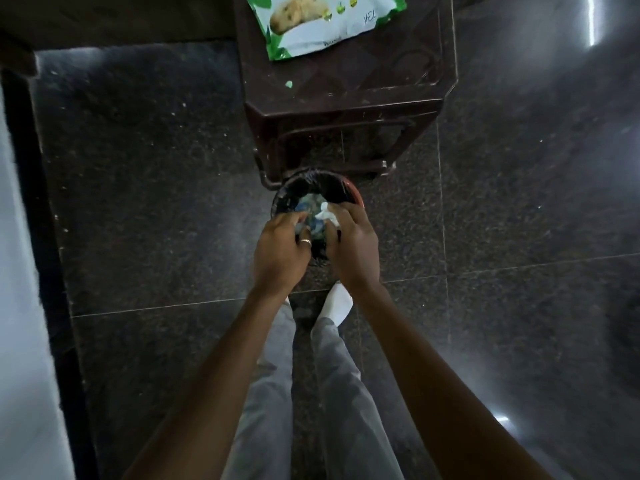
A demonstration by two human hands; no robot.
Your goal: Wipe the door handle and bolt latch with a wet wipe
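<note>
I look straight down at a small round waste bin lined with a black bag, standing on the dark floor. My right hand hovers over its opening and pinches a crumpled white wet wipe. My left hand, with a ring on one finger, is beside it over the bin's near left rim, fingers curled on the black liner edge. Rubbish lies inside the bin. The door handle and bolt latch are out of view.
A dark brown plastic stool stands just behind the bin, with a green and white wet-wipe pack on top. A pale wall runs down the left. My legs and a white sock are below the bin.
</note>
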